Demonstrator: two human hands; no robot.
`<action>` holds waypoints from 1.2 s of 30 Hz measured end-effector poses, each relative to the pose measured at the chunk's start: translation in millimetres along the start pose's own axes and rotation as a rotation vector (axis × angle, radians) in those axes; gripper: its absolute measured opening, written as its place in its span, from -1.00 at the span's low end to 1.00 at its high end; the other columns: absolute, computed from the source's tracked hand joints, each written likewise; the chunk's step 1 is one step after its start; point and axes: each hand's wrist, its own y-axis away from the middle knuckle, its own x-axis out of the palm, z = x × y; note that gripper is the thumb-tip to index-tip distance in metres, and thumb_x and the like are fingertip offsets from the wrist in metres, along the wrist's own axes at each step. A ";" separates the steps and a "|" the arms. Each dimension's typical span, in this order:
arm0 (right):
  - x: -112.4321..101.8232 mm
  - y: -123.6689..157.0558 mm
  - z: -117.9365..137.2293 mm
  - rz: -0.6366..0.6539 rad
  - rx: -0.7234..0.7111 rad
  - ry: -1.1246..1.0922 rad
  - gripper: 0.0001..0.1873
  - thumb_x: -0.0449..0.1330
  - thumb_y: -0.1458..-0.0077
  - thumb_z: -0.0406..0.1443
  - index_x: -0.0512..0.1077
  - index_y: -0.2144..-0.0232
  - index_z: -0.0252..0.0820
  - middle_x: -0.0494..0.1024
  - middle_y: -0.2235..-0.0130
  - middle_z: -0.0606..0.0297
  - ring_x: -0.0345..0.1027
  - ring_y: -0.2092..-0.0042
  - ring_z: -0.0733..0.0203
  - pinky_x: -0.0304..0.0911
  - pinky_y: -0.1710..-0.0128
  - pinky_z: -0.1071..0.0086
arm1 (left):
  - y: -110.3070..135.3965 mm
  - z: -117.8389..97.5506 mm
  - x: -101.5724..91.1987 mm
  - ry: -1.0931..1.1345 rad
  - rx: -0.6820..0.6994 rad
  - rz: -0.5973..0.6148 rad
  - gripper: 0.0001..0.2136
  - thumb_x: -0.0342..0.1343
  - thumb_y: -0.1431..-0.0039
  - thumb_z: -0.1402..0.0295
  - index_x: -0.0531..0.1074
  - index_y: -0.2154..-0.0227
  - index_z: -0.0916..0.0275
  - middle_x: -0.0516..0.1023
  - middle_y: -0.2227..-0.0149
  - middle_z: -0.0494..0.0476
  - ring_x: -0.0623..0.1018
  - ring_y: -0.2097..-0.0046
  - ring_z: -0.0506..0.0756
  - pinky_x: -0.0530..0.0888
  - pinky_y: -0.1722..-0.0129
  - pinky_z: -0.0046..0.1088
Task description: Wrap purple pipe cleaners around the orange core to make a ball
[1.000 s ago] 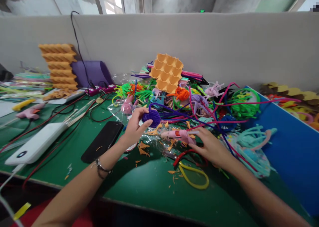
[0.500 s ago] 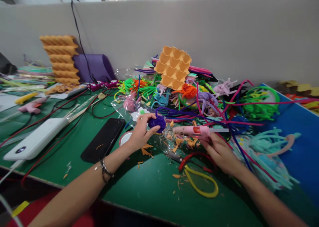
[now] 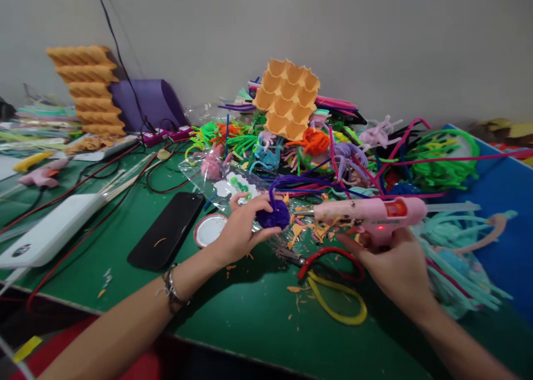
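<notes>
My left hand [image 3: 245,230] pinches a round purple pipe-cleaner piece [image 3: 273,215], from which a bent stem rises. In my right hand [image 3: 391,269] is a pink hot glue gun [image 3: 370,210], held by its handle with a small red light showing on its body. Its metal nozzle points left and is close to the purple piece; whether they touch I cannot tell. A clear glue stick [image 3: 453,207] sticks out of the gun's back. Below lie pliers with red and yellow handles [image 3: 339,302], amid orange scraps [image 3: 296,233].
A black phone [image 3: 166,233], a white power bank [image 3: 54,227] and a round white lid [image 3: 210,230] lie to the left. Behind, coloured pipe cleaners [image 3: 266,155] are heaped under an orange egg-carton piece [image 3: 287,99]. Cables cross the left side. A blue board [image 3: 499,185] stands at right.
My right hand has brought the glue gun up and nearer to me, showing its full body. The purple piece has shifted slightly right and down in view with my left hand.
</notes>
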 end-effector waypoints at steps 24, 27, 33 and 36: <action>0.0 1.7 2.7 0.026 -0.144 0.136 -0.68 0.07 0.13 -0.10 0.07 0.74 -0.01 0.20 0.81 0.39 0.10 0.75 0.24 -0.03 0.74 0.35 | -2.2 -16.9 -5.0 -0.057 0.074 0.127 -0.79 -0.02 -0.18 0.12 0.26 0.28 0.16 0.53 0.14 0.20 0.55 0.14 0.16 0.24 0.03 -0.05; -0.7 1.1 1.9 0.020 -0.147 0.157 -0.69 0.05 0.15 -0.12 0.06 0.77 -0.01 0.19 0.81 0.39 0.08 0.75 0.26 -0.04 0.73 0.36 | -3.0 -18.2 -4.6 -0.070 0.074 0.131 -0.78 -0.05 -0.20 0.12 0.26 0.28 0.16 0.53 0.15 0.19 0.55 0.14 0.15 0.24 0.02 -0.06; -1.6 0.8 -1.2 0.035 -0.142 0.172 -0.74 0.05 0.16 -0.16 0.08 0.75 -0.01 0.19 0.78 0.38 0.11 0.72 0.22 -0.02 0.69 0.34 | -5.2 -18.7 -6.9 -0.083 0.077 0.117 -0.78 -0.05 -0.20 0.12 0.27 0.31 0.17 0.54 0.14 0.19 0.56 0.17 0.16 0.25 0.04 -0.09; -2.0 0.1 -0.7 0.031 -0.146 0.171 -0.76 0.03 0.17 -0.17 0.07 0.74 -0.01 0.21 0.78 0.37 0.12 0.72 0.21 -0.02 0.70 0.34 | -5.4 -18.5 -9.8 -0.090 0.073 0.132 -0.81 -0.01 -0.18 0.15 0.30 0.32 0.15 0.54 0.13 0.17 0.55 0.15 0.15 0.25 0.01 -0.11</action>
